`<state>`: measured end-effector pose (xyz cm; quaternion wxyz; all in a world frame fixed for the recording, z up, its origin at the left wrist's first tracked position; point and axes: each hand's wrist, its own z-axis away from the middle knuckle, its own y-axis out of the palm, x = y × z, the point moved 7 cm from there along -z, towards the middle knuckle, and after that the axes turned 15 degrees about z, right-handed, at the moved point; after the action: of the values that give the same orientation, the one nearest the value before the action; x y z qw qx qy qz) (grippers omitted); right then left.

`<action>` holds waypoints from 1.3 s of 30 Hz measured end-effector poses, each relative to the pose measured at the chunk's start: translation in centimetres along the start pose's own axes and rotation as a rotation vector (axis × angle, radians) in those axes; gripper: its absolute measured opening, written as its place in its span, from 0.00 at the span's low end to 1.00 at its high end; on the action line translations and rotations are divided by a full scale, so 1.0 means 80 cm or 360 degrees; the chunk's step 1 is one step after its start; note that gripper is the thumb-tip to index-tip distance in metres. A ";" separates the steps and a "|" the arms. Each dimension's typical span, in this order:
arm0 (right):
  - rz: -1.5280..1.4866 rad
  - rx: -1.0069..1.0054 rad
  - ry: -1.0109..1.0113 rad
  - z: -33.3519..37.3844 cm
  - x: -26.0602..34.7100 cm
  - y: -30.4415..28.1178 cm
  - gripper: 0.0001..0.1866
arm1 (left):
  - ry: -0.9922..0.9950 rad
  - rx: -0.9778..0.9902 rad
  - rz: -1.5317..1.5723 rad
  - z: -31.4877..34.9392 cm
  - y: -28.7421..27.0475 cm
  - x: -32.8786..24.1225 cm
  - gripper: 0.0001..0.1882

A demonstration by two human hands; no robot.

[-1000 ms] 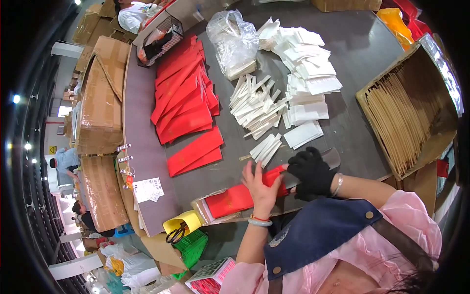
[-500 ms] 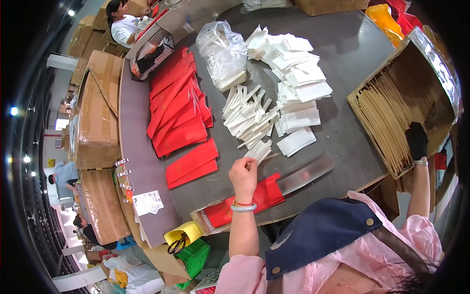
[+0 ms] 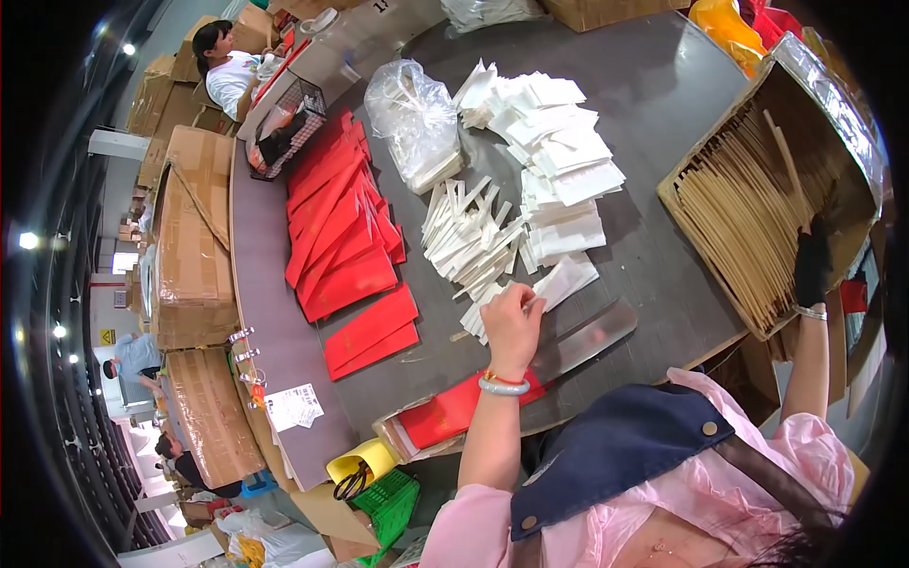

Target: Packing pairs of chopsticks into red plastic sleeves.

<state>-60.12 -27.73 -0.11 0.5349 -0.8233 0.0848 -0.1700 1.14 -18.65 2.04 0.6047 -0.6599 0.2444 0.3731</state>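
My left hand (image 3: pixel 512 327), bare and with a bracelet at the wrist, is closed with bent fingers at the near edge of a flat white paper packet (image 3: pixel 570 275); what its fingertips hold, if anything, is hidden. Thin white strips (image 3: pixel 466 237) lie just beyond it. Below the wrist, a red paper sleeve (image 3: pixel 445 414) lies around one end of a shiny flat metal plate (image 3: pixel 592 339). On the right, my black-gloved right hand (image 3: pixel 812 265) reaches into a cardboard box (image 3: pixel 674 197) of upright flat brown pieces. Its fingers are closed on one brown piece (image 3: pixel 784 161), which leans apart from the row.
Red sleeves (image 3: pixel 327 227) lie overlapped left of a clear plastic bag (image 3: pixel 409 109). White packets (image 3: pixel 559 142) form a heap at centre. A wire basket (image 3: pixel 287 128) stands far left; scissors (image 3: pixel 352 478) sit in a yellow holder (image 3: pixel 374 457) at the table's near-left edge. A co-worker (image 3: pixel 227 71) sits beyond.
My left hand has moved right, from the small white strips to the flat packet's edge. In the box, a brown piece now stands tilted away from the row at my right hand.
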 end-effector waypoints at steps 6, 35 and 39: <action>-0.0638 0.0569 -0.0939 0.104 0.269 -0.076 0.13 | -0.0121 0.0373 0.0167 0.068 0.017 -0.012 0.10; -0.0393 0.1062 -0.2073 0.275 0.492 -0.073 0.35 | 0.0428 0.0678 -0.0307 0.073 -0.016 -0.069 0.17; -0.0710 0.0682 -0.1687 0.203 0.454 -0.090 0.33 | 0.0439 0.0360 -0.0199 0.040 -0.130 -0.063 0.08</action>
<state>-20.68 -22.60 7.30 0.6096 -0.6678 -0.4030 0.1414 5.51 -14.59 12.44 0.6578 -0.6464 0.3240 0.2109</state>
